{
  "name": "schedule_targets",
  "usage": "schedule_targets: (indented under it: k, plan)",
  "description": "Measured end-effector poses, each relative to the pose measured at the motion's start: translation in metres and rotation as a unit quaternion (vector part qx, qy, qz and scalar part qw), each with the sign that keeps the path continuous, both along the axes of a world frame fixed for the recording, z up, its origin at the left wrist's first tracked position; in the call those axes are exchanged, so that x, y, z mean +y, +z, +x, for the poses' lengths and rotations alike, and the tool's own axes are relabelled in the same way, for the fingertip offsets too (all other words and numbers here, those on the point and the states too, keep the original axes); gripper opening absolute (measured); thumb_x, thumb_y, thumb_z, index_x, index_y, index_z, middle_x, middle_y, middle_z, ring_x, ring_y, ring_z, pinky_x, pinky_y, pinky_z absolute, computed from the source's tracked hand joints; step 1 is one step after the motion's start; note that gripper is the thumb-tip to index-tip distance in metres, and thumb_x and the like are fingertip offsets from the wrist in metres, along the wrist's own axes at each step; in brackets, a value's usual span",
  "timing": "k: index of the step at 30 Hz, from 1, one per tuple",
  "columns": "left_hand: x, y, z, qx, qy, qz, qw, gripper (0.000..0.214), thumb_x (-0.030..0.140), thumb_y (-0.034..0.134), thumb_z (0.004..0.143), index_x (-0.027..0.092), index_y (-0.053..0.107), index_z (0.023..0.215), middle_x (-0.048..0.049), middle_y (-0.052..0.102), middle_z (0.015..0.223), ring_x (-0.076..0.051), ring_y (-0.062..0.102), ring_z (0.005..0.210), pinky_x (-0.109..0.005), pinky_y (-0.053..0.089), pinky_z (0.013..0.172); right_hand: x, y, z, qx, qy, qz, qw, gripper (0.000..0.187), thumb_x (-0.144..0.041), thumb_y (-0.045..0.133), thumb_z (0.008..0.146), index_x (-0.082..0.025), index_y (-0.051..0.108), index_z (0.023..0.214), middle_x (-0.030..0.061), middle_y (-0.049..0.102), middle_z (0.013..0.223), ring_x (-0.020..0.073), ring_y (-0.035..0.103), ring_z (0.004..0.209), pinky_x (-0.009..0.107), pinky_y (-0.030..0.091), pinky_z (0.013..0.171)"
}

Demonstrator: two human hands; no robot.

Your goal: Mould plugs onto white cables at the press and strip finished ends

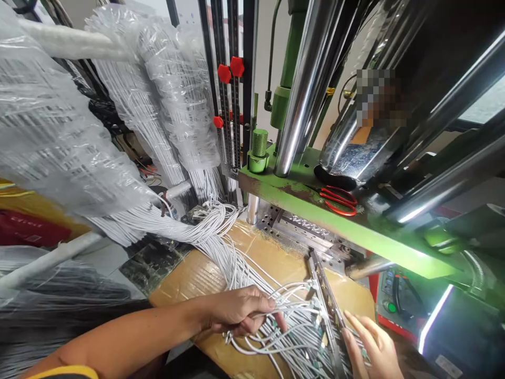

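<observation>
My left hand [249, 311] is closed, thumb against the fingers, around a few white cables [294, 304] above the cardboard. These cables run to a long, narrow metal bar fixture [326, 305], which has a row of cable ends along it. More cable ends with small metal and greenish tips lie below my left hand. Beside the fixture's right edge is my right hand [371, 345], its fingers stretched out and apart, the tips at or touching the bar. Whether anything small sits under those fingertips is hidden.
A green press [339, 216] with steel columns stands ahead, and red-handled scissors [339, 200] lie on its plate. Under it is a metal mould [303, 229]. Cardboard [276, 263] covers the work surface. Plastic-wrapped cable bundles [169, 89] hang over white rails at left. A control box [394, 300] stands right.
</observation>
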State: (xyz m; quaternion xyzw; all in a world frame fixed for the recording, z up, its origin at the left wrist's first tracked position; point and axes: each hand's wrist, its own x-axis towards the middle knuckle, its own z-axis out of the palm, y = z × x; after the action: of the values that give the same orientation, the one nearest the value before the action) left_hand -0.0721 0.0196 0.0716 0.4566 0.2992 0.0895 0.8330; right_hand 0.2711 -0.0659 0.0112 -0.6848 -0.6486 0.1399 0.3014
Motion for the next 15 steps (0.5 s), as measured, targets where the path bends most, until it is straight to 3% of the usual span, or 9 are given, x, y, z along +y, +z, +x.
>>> schedule_targets:
  k: [3,6,10,15]
  plan:
    - [0.001,0.004,0.006,0.015,-0.024,0.026,0.999,0.050,0.055,0.048,0.094,0.014,0.076,0.104,0.0075,0.032,0.043,-0.007,0.023,0.033,-0.022,0.015,0.033,0.014,0.040,-0.036,0.151,0.054,-0.082,0.984,0.046,-0.053,0.048,0.095,-0.029,0.065,0.130,0.0098,0.061,0.137,0.0318,0.050,0.132,0.047,0.037,0.114]
    - [0.002,0.010,0.010,0.052,-0.029,0.054,0.997,0.048,0.052,0.046,0.095,0.017,0.075,0.108,0.0068,0.033,0.046,-0.008,0.025,0.032,-0.022,0.014,0.031,0.031,0.059,-0.063,0.287,0.115,-0.186,0.933,0.044,-0.057,0.056,0.091,-0.028,0.065,0.123,0.0089,0.070,0.111,0.0270,0.064,0.105,0.040,0.049,0.095]
    - [0.002,0.009,0.011,0.078,-0.044,0.051,0.995,0.048,0.052,0.046,0.094,0.016,0.076,0.106,0.0060,0.035,0.045,-0.009,0.025,0.032,-0.022,0.014,0.029,0.053,0.052,-0.074,0.423,0.130,-0.209,0.872,0.035,-0.056,0.068,0.084,-0.026,0.066,0.103,0.0051,0.072,0.095,0.0219,0.066,0.091,0.032,0.050,0.079]
    - [0.003,-0.004,0.014,0.069,-0.063,0.065,0.993,0.052,0.053,0.045,0.094,0.013,0.076,0.108,0.0060,0.040,0.045,-0.008,0.026,0.031,-0.021,0.016,0.031,0.063,0.039,-0.077,0.497,0.076,-0.224,0.835,0.056,-0.055,0.082,0.070,-0.024,0.065,0.114,0.0044,0.073,0.086,0.0215,0.066,0.078,0.034,0.049,0.073]
